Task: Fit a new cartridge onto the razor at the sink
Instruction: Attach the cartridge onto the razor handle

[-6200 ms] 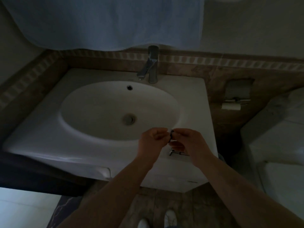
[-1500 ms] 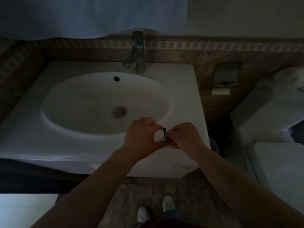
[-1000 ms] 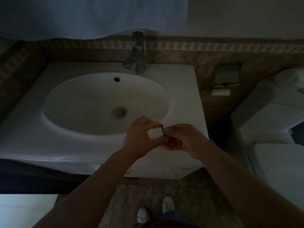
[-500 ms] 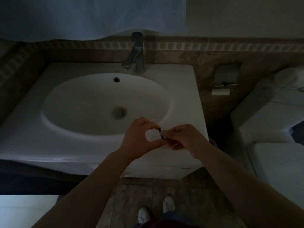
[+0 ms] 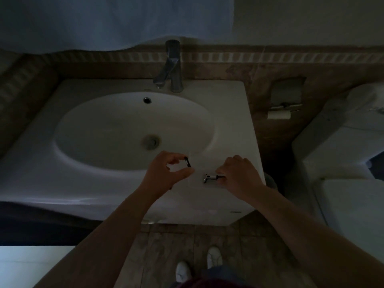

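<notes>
My left hand pinches a small dark cartridge between forefinger and thumb, over the front rim of the white sink. To its right, my right hand grips the razor handle. The handle's bare metal head end points left toward the cartridge, a short gap away. Most of the handle is hidden inside my right fist. Both hands hover over the sink's front right corner.
A chrome tap stands at the back of the basin, the drain in its middle. A toilet-roll holder hangs on the tiled wall at right, beside a white toilet. A cloth hangs above.
My hands were pressed together around the cartridge and razor. They have come apart: the cartridge stays in my left hand, and the razor handle has moved right with my right hand.
</notes>
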Available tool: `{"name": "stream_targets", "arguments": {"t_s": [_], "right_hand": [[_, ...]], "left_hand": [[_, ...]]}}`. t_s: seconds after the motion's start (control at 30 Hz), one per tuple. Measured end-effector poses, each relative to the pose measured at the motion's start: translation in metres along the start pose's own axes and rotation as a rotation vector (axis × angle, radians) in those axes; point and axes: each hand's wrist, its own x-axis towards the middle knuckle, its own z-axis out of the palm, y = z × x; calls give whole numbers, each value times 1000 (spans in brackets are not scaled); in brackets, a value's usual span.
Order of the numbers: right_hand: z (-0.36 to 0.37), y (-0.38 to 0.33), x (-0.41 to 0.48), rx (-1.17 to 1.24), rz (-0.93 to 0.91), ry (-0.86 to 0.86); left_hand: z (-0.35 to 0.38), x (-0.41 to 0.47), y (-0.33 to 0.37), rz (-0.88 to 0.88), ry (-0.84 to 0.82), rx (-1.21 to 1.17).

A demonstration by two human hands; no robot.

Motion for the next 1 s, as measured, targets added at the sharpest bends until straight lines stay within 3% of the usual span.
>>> {"name": "stream_targets", "arguments": {"t_s": [0.2, 0.3, 0.43, 0.57, 0.73, 1.0], "right_hand": [[8, -2, 5, -83, -57, -5], [6, 0, 4, 0, -43, 25], [-13, -1, 2, 380, 22, 140], [-36, -6, -6, 794, 4, 133], [-46, -13, -12, 734, -111, 225], [-44, -13, -8, 681, -103, 245]], "left_hand": [[1, 1, -2, 15, -31, -10], [0, 2, -2, -5, -70, -26], [-7, 2, 3, -72, -81, -128], [-9, 1, 10, -134, -158, -320], [-12, 3, 20, -88, -237, -368], [-12, 7, 28, -73, -232, -347]]}}
